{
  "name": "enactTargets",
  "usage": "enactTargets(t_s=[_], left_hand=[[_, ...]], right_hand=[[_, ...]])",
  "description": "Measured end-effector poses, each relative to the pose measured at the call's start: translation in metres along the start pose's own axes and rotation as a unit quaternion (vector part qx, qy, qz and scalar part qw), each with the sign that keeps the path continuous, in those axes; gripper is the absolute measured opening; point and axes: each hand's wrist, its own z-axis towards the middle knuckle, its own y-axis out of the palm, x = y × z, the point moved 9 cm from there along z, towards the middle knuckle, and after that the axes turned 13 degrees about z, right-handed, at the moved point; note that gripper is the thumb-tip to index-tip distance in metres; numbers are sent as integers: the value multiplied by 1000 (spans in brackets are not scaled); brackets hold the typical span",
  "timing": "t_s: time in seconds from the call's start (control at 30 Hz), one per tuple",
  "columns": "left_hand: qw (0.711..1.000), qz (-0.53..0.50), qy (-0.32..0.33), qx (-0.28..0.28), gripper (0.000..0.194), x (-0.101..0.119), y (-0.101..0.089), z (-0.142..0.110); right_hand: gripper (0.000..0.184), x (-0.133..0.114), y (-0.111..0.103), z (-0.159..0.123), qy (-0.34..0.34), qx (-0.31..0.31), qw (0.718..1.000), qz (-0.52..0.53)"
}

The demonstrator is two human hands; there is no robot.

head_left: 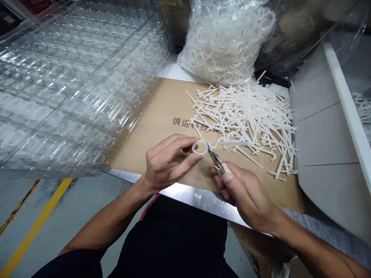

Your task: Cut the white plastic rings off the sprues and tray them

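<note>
A: What is the left hand [171, 162] doing?

B: It is pinching a white ring [199, 154] between thumb and fingers, and the ring is hovering over the near part of a brown sheet [156, 116].

A: And the right hand [246, 189]?

B: It is closing around the hand cutters [216, 159], whose tips are pointing at the ring's right side. A curved white piece with a straight stem [236, 143] is lying just right of those tips; I can't tell whether it is joining the ring.

A: What is the sheet resting on?

B: It is covering a worktable, whose shiny metal edge [199, 193] is showing along the near side. Dark printed characters [189, 123] are running across the sheet, partly disappearing under a loose heap of white sticks [249, 112].

A: What is standing around it?

B: A clear bag of rings [226, 42] is slumping behind the heap. Clear plastic trays [72, 88] are filling the left side, and white pieces are showing through them. A grey bin [327, 135] is flanking the heap on the right.

A: And below?

B: A yellow stripe [40, 227] is crossing the greenish-grey floor [116, 197] at lower left.
</note>
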Motion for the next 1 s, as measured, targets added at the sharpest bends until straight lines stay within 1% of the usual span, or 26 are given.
enactTargets(t_s=[0.23, 0.33, 0.43, 0.57, 0.83, 1.0], left_hand=[[1000, 0, 0, -4, 20, -2, 0, -1], [1000, -1, 2, -2, 22, -3, 0, -1], [1000, -8, -3, 9, 25, -4, -2, -2], [1000, -7, 9, 26, 27, -3, -5, -3], [1000, 1, 22, 0, 26, 2, -4, -1], [1000, -2, 23, -3, 25, 3, -4, 0]], right_hand=[[44, 0, 4, 1, 0, 7, 1000, 0], [45, 5, 5, 3, 15, 3, 1000, 9], [45, 11, 5, 4, 35, -1, 999, 35], [45, 13, 4, 5, 40, -3, 998, 44], [45, 8, 5, 5, 24, -11, 998, 53], [44, 12, 5, 5, 40, -12, 997, 64]])
